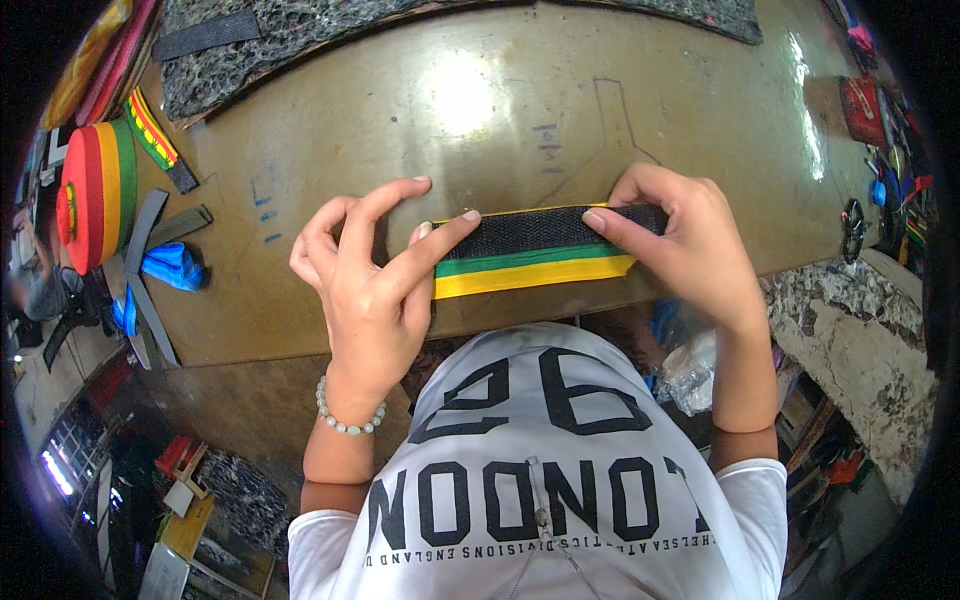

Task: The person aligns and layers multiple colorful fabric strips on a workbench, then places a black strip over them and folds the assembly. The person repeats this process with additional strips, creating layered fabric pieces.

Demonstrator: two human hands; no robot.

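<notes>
A flat piece of black woven webbing [535,233], edged with green and yellow fabric bands [535,277], lies across the near edge of the table. My left hand [372,255] grips its left end, one digit lying over the black webbing and another fingertip at its edge. Its other fingers are lifted and bent. At the right end my right hand [685,235] pinches the piece, thumb on top and fingers curled at the far side. A thin yellow edge shows along the far side. What lies beneath the piece is hidden.
On the left stand a red, yellow and green webbing roll [98,198], a short striped strap [155,130], dark strips [148,265] and a blue crumpled piece [172,266]. A dark mottled slab [400,35] lies at the back. Scissors [852,228] rest at the right edge.
</notes>
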